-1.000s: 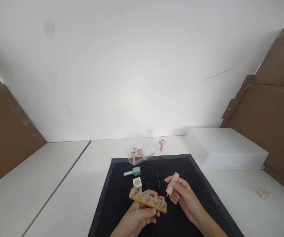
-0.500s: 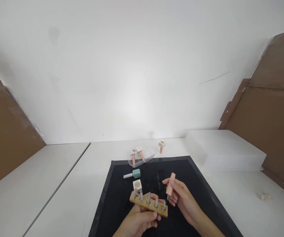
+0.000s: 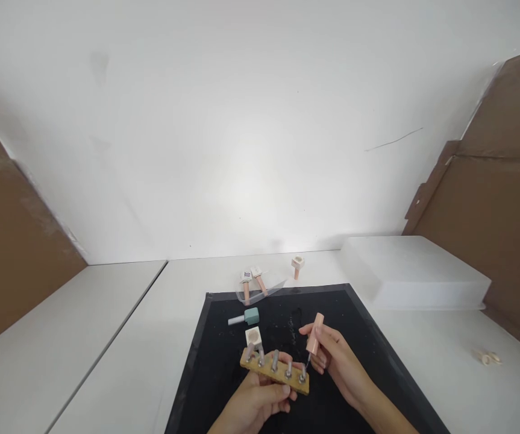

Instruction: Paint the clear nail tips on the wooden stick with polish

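My left hand is closed around a flat tan stand that carries a row of several greyish nail tips. In my right hand is a nail polish brush with a pink cap, pinched between thumb and fingers. Its thin brush points down at the rightmost nail tip; whether the bristles touch it I cannot tell. Just beyond the stand is a white square polish bottle, partly hidden by the nail tips. Past that lies a green bottle with a pale cap.
On a clear tray behind the black mat lie two white bottles with pink caps. Another such bottle stands cap-down nearby. At the right are a translucent white box and small cream pieces.
The view has shifted slightly. My right hand keeps the brush at the rightmost nail tip, with little movement. The left hand still holds the stand.
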`<move>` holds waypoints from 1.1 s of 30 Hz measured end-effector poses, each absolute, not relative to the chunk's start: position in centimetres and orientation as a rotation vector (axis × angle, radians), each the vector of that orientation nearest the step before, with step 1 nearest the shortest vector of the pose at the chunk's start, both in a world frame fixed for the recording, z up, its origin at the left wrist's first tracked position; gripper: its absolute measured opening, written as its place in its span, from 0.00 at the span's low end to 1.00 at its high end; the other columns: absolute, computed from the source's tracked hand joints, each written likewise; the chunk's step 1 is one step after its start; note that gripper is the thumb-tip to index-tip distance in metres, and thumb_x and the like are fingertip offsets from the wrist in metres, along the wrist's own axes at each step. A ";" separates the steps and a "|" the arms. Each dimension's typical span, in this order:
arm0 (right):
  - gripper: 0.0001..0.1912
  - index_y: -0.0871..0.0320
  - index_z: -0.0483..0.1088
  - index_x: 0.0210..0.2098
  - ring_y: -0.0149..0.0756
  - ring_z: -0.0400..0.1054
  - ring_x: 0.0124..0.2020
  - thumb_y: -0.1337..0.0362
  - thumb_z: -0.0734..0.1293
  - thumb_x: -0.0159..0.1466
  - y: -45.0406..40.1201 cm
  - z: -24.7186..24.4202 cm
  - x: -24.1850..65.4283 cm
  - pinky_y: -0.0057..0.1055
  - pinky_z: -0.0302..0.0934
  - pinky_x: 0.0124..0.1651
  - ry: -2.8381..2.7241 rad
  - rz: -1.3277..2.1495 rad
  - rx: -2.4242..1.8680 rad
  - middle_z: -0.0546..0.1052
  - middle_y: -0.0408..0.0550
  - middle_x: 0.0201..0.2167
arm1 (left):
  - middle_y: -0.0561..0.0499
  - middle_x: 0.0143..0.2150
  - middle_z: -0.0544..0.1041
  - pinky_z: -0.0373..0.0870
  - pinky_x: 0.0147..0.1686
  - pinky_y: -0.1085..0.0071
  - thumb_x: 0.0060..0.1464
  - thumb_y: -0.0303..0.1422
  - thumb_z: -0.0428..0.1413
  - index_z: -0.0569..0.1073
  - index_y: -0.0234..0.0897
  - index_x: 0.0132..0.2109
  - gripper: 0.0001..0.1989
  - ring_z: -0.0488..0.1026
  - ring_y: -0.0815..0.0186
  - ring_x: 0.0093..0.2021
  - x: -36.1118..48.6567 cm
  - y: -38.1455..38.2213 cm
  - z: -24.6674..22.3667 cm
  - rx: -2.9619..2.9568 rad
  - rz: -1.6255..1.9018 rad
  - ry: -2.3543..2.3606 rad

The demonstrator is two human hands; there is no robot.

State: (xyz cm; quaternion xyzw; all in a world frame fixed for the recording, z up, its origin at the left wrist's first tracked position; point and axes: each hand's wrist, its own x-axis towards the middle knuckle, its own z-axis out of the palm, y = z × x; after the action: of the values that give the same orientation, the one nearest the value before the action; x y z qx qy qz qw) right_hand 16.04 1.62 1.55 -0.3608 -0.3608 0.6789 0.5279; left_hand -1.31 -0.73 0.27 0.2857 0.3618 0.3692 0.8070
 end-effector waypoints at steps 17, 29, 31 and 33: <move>0.19 0.63 0.75 0.29 0.23 0.44 0.15 0.51 0.70 0.52 1.4 1.7 16.3 0.24 0.44 0.18 -0.949 1.594 -0.899 0.56 0.35 0.11 | 0.48 0.41 0.74 0.59 0.31 0.71 0.33 0.26 0.64 0.70 0.38 0.40 0.22 0.69 0.69 0.30 -1.2 -0.6 0.2 0.629 0.789 0.803; 0.18 0.61 0.74 0.35 0.24 0.43 0.16 0.52 0.69 0.54 1.5 2.3 16.6 0.24 0.44 0.18 -0.862 1.558 -0.900 0.54 0.34 0.13 | 0.46 0.44 0.74 0.59 0.31 0.71 0.34 0.27 0.64 0.70 0.37 0.40 0.22 0.69 0.69 0.30 -1.1 -0.7 0.2 0.640 0.794 0.806; 0.18 0.62 0.74 0.33 0.24 0.43 0.16 0.52 0.69 0.54 1.4 2.3 16.6 0.24 0.44 0.18 -0.847 1.577 -0.872 0.54 0.34 0.12 | 0.46 0.43 0.74 0.58 0.31 0.70 0.33 0.27 0.65 0.70 0.37 0.40 0.22 0.69 0.69 0.30 -1.0 -0.6 0.0 0.642 0.796 0.808; 0.18 0.62 0.75 0.32 0.24 0.43 0.16 0.51 0.69 0.54 1.3 2.4 16.6 0.24 0.45 0.18 -0.844 1.587 -0.858 0.55 0.35 0.12 | 0.46 0.42 0.75 0.58 0.31 0.70 0.33 0.27 0.65 0.70 0.37 0.39 0.21 0.69 0.69 0.30 -1.0 -0.6 0.0 0.641 0.798 0.807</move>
State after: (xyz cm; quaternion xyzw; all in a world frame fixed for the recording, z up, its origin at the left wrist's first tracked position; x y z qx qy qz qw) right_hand 16.55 1.32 2.37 -0.3615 -0.3556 0.6688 0.5437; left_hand -1.01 -0.62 -0.04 0.2981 0.3755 0.3711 0.7952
